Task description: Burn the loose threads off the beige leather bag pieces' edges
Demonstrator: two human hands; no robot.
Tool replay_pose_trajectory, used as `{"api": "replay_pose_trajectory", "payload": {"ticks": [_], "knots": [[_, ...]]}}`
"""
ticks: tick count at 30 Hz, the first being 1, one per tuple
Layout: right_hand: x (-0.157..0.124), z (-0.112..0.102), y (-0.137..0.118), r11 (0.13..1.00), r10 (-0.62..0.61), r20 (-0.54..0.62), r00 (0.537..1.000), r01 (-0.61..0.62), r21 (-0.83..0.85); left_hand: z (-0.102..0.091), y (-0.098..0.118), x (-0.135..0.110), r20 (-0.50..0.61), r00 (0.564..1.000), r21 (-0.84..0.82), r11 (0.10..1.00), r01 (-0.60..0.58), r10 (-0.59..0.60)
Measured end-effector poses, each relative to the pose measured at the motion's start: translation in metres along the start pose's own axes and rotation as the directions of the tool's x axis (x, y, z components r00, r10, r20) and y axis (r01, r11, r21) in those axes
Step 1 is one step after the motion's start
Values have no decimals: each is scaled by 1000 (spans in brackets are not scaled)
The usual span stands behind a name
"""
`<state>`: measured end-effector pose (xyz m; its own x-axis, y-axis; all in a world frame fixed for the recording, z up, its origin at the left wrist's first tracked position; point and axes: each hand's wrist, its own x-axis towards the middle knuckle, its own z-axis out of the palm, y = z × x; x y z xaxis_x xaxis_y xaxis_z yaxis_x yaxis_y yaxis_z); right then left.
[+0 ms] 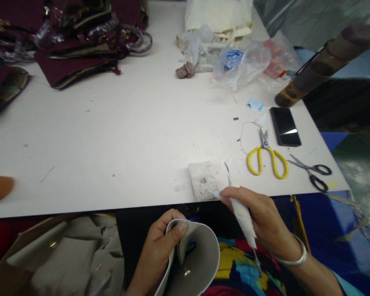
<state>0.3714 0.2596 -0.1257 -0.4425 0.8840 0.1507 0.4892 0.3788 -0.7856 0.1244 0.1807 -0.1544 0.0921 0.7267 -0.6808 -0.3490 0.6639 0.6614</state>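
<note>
My left hand pinches the edge of a grey leather-like piece between thumb and fingers, below the table's front edge. The piece is curled into an open loop, and a small brass-coloured stud shows on its inner side. My right hand is closed round a slim tool with a white-wrapped handle. A thin metal part sticks out at its lower end. By the right fingertips, at the table edge, lies a stained white folded cloth pad. I cannot tell whether the tool's upper end touches the pad.
Yellow-handled snips, black-handled scissors and a phone lie right. Behind them are a brown cylinder and plastic bags. Maroon bags sit back left. A box below holds grey pieces. Something orange shows far left.
</note>
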Motion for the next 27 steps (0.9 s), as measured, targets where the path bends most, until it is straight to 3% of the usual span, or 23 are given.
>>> {"api": "replay_pose_trajectory", "payload": {"ticks": [13, 27], "knots": [[-1, -2, -2, 1000, -21, 25, 999, 21, -2, 0, 3, 1, 2, 1000, 16, 1000, -10, 10], [5, -12, -10, 993, -21, 78, 997, 29, -114, 3, 5, -1, 4, 1000, -15, 999, 30, -30]]}}
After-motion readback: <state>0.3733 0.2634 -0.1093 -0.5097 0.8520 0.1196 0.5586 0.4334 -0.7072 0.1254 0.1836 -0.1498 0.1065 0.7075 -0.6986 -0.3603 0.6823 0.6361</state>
